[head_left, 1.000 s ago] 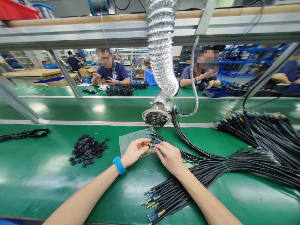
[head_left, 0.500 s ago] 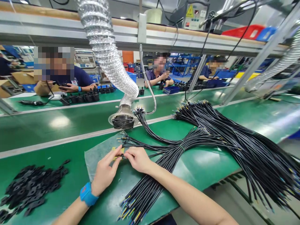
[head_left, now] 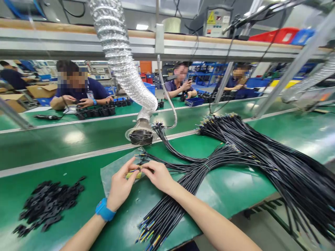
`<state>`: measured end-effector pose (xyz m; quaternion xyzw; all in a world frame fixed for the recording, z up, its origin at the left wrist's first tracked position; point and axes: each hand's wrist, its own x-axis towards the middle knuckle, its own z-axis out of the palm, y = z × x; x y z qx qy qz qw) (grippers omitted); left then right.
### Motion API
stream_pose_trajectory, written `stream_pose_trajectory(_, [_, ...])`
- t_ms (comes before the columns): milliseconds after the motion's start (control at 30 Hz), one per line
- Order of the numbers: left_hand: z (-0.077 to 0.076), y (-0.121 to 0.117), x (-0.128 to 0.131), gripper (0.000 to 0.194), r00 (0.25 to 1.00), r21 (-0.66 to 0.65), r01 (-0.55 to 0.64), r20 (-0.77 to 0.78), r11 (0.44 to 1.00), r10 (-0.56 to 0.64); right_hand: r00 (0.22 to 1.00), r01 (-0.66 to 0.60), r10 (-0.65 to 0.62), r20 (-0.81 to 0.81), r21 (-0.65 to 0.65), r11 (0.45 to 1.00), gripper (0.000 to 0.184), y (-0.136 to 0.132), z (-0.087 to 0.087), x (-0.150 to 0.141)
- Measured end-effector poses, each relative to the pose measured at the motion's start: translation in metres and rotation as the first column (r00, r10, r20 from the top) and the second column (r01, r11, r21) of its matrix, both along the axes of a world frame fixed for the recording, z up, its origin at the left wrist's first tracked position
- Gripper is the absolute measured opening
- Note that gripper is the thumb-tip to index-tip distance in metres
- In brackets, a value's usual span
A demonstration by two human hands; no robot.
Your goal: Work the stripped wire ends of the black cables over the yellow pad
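Observation:
My left hand (head_left: 120, 186), with a blue band at its wrist, pinches the thin coloured wires (head_left: 134, 170) at the end of a black cable. Fingertips touching nearly the same spot, my right hand (head_left: 159, 177) is closed on that cable end; a small dark piece there is mostly hidden by the fingers. Both hands are above a clear plastic sheet (head_left: 111, 173), where a yellow patch (head_left: 134, 175) shows beneath the fingers. Beside my right hand, a tied bundle of black cables (head_left: 195, 174) lies with stripped wire ends toward me.
A pile of flat black plastic parts (head_left: 49, 202) lies at the left. A larger heap of black cables (head_left: 261, 150) hangs over the bench edge at the right. Beyond my hands stands a fume extractor nozzle (head_left: 141, 134) on a silver duct. Several co-workers sit across the line.
The view has shifted slightly, so the scene sits a little further right. My fingers have moved slightly at the cable end, and coloured wires now show between them.

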<state>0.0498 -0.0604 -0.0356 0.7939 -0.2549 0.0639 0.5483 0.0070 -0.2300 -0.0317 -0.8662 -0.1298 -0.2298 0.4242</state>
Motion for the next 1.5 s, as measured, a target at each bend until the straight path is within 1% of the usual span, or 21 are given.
stream_pose_trajectory(100, [-0.001, -0.003, -0.001, 0.048, 0.999, -0.029, 0.010, -0.030, 1.000, -0.011, 1.000, -0.024, 0.025, 0.014, -0.032, 0.999, 0.017, -0.002, -0.005, 0.001])
stream_pose_trajectory(233, [-0.002, -0.004, -0.002, 0.045, 0.996, 0.004, 0.007, 0.094, 1.000, -0.008, 0.999, -0.054, 0.053, -0.007, -0.092, 0.994, 0.025, -0.003, -0.010, 0.005])
stream_pose_trajectory(400, [-0.005, -0.002, -0.003, 0.048, 0.961, 0.052, 0.088, 0.258, 0.995, -0.099, 0.987, -0.124, 0.119, -0.104, -0.042, 0.991, 0.031, -0.003, -0.007, 0.005])
stream_pose_trajectory(533, [-0.005, 0.002, 0.000, 0.050, 0.939, 0.084, 0.143, 0.304, 0.986, -0.163, 0.968, -0.163, 0.163, -0.189, 0.016, 0.986, 0.032, -0.005, -0.002, 0.004])
stream_pose_trajectory(667, [-0.003, 0.005, 0.001, 0.052, 0.938, 0.106, 0.159, 0.295, 0.982, -0.184, 0.965, -0.163, 0.165, -0.202, 0.027, 0.986, 0.029, -0.004, 0.000, 0.004])
stream_pose_trajectory(767, [-0.003, 0.005, -0.001, 0.053, 0.934, 0.107, 0.172, 0.298, 0.979, -0.197, 0.960, -0.162, 0.166, -0.226, 0.036, 0.986, 0.030, -0.003, -0.001, 0.004])
stream_pose_trajectory(833, [-0.005, 0.005, -0.002, 0.052, 0.928, 0.100, 0.179, 0.313, 0.979, -0.202, 0.945, -0.166, 0.183, -0.270, 0.083, 0.983, 0.033, -0.002, -0.002, 0.004])
stream_pose_trajectory(933, [-0.008, 0.003, -0.003, 0.051, 0.925, 0.077, 0.190, 0.320, 0.979, -0.205, 0.910, -0.176, 0.236, -0.341, 0.197, 0.964, 0.037, -0.002, -0.003, 0.005])
stream_pose_trajectory(1033, [-0.007, 0.001, -0.003, 0.049, 0.946, 0.046, 0.175, 0.267, 0.983, -0.181, 0.880, -0.182, 0.285, -0.379, 0.285, 0.941, 0.041, -0.004, 0.000, 0.005])
stream_pose_trajectory(1100, [-0.005, 0.001, -0.003, 0.049, 0.967, 0.032, 0.146, 0.208, 0.989, -0.150, 0.867, -0.180, 0.298, -0.400, 0.306, 0.935, 0.043, -0.005, 0.004, 0.005])
stream_pose_trajectory(1233, [0.001, 0.003, -0.002, 0.052, 0.984, 0.016, 0.121, 0.128, 0.993, -0.122, 0.853, -0.184, 0.299, -0.428, 0.290, 0.939, 0.042, -0.009, 0.012, 0.005])
stream_pose_trajectory(1367, [0.002, 0.005, 0.000, 0.050, 0.981, 0.011, 0.141, 0.135, 0.990, -0.141, 0.840, -0.199, 0.313, -0.443, 0.285, 0.938, 0.035, -0.012, 0.014, 0.007])
stream_pose_trajectory(1433, [0.000, 0.005, 0.000, 0.049, 0.980, 0.013, 0.142, 0.142, 0.990, -0.143, 0.844, -0.198, 0.297, -0.448, 0.254, 0.947, 0.031, -0.012, 0.013, 0.007])
stream_pose_trajectory(1500, [-0.003, 0.004, -0.001, 0.048, 0.979, 0.015, 0.134, 0.150, 0.991, -0.135, 0.859, -0.203, 0.266, -0.438, 0.186, 0.961, 0.031, -0.010, 0.011, 0.006])
